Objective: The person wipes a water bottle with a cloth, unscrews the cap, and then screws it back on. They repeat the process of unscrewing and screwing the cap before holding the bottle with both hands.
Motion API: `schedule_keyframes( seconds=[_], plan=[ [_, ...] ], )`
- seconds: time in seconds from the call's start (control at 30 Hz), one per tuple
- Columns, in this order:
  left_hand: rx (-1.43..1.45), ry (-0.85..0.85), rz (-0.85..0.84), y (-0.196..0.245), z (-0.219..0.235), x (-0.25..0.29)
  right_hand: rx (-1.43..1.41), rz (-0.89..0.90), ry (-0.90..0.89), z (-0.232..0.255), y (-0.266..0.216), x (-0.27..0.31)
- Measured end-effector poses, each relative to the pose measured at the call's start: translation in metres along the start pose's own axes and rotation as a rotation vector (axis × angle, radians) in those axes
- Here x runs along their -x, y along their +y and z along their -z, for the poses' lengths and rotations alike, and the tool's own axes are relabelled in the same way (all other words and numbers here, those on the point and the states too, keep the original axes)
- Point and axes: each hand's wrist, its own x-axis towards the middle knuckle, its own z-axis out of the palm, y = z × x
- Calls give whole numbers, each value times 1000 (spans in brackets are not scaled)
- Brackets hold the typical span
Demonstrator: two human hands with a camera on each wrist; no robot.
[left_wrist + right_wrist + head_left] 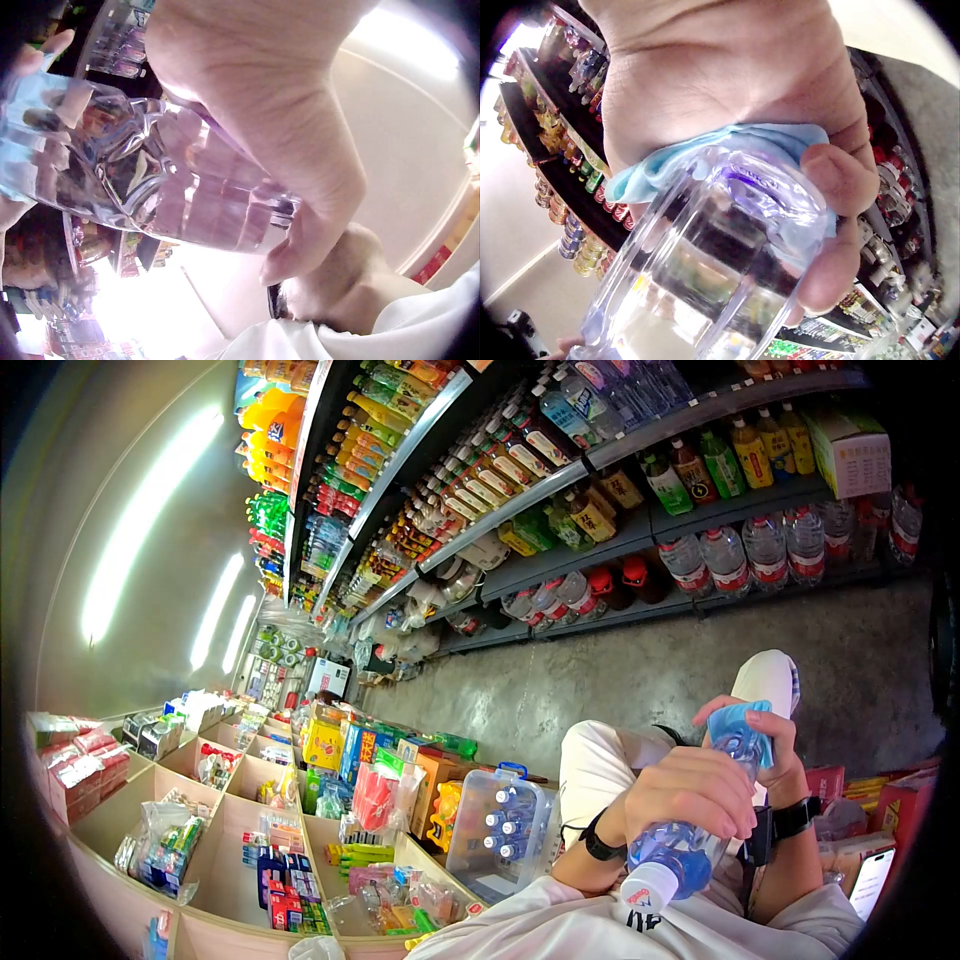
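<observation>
A clear plastic bottle [683,850] with a white cap [650,887] lies tilted between both hands, its cap end toward the person's body. My left hand [690,790] grips it round the middle; in the left wrist view the thumb [289,251] curls along the clear wall. At the base end, my right hand [780,745] holds a light blue cloth [745,722] against the bottle. The right wrist view shows the cloth [649,176] bunched between palm and bottle base [750,184], with fingers curled round the edge.
A clear plastic bin [465,840] with several capped bottles stands left of the legs. Beyond it, a divided wooden counter [215,840] holds small packaged goods. Drink shelves [600,450] run along the far side over a grey floor [480,705]. A phone [873,882] lies at the right.
</observation>
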Motion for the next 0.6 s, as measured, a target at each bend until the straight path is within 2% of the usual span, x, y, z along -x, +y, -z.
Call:
schedule_keyframes(
  seconds=[0.6],
  plan=[
    [5, -3, -11, -1, 1, -2, 3, 1, 22, -1, 0, 0]
  ],
)
